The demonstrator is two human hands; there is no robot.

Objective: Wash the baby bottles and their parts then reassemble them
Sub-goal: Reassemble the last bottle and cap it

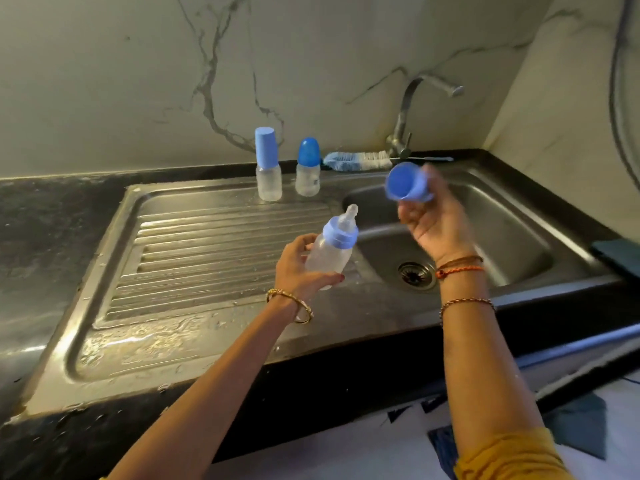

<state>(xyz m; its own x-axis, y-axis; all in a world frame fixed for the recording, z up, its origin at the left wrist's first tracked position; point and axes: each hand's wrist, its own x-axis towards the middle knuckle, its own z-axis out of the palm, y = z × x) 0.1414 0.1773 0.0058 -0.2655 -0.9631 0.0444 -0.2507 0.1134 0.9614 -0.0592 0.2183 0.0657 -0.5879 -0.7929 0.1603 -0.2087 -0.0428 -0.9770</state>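
**Three bottles at a wet steel sink**

A marble-veined wall backs a stainless steel sink [512, 216] with a ribbed, wet draining board [207, 244]. Two capped clear baby bottles stand at its back edge: one with a pale blue cylindrical cap [268, 164], one with a darker blue domed cap [308, 168]. The left hand [304, 268] grips a third clear plastic bottle [332, 251], teat on, tilted over the board. The right hand [433, 223] pinches one loose blue cap [407, 183] above the basin. A single bottle brush [360, 160] lies by the tap [403, 133].

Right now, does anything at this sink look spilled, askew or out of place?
Nothing serious. Water is pooled on the drainboard, as expected during washing. The bottle in the left hand is tilted and uncapped; its cap is in the right hand. The two capped bottles stand upright.
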